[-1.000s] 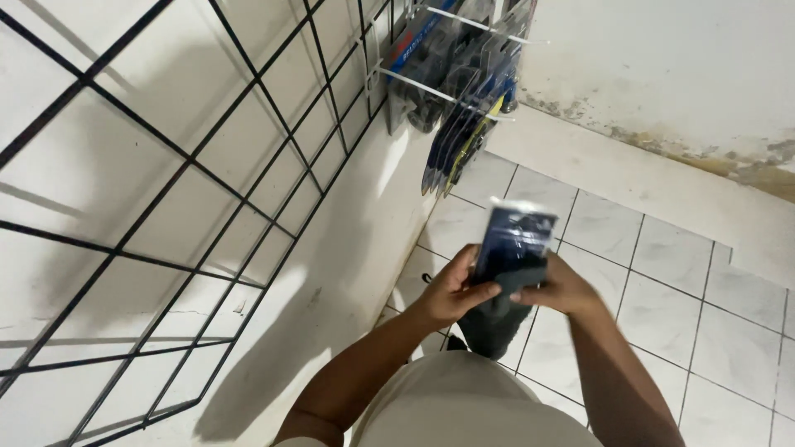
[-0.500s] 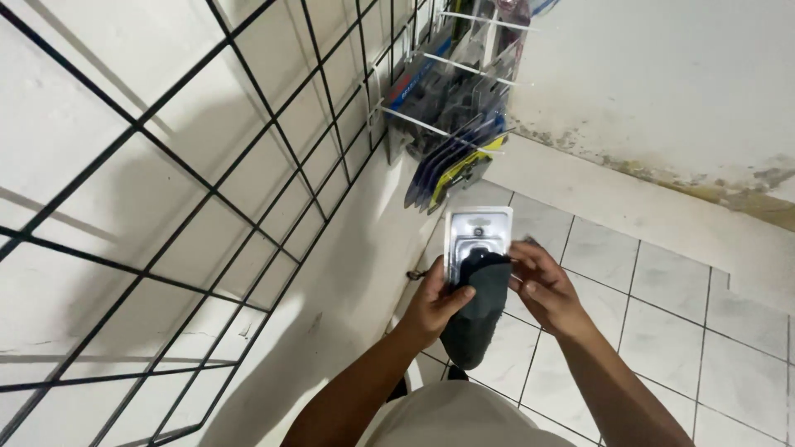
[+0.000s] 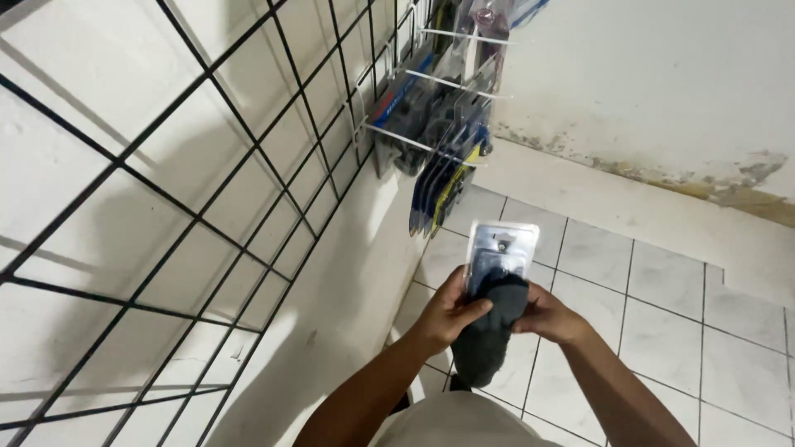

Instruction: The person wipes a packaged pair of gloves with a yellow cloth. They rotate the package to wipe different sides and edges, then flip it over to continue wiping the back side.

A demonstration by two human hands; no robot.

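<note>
Both hands, left hand (image 3: 447, 314) and right hand (image 3: 551, 319), have fingers closed on a packaged dark item (image 3: 494, 285). It is not yet hung on the wire grid (image 3: 248, 190); stocked hooks (image 3: 439, 108) are near.

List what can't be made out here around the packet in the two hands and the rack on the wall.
- Clear plastic blister packet, head view: its lower half is covered by a dark cloth-like item and the left hand.
- Right hand: its fingers sit behind the packet.
- Hanging packets on the black wire grid: overlapping, too blurred to identify; top ones cut off by the frame edge.
</note>
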